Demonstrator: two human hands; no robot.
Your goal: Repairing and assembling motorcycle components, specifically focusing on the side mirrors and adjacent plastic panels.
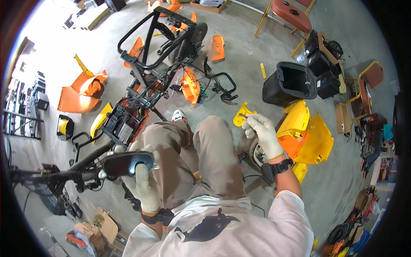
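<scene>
My left hand (144, 188), in a pale work glove, is closed round an oval rear-view mirror (122, 164), its thumb lying on the dark face. The mirror sits right by the black handlebar (55, 175); whether it is joined to it I cannot tell. Over by my right knee, my gloved right hand (263, 133) pinches a small dark piece of hardware (242, 115), too small to name. Ahead and to the left stands a stripped vehicle frame (139, 79) with exposed wiring.
Orange body panels (81, 93) lie around the frame. To the right are a black bin (291, 83) and stacked yellow panels (316, 139). A wheel (257, 153) is beside my right forearm. Chairs (292, 16) and cardboard boxes (342, 118) stand farther right.
</scene>
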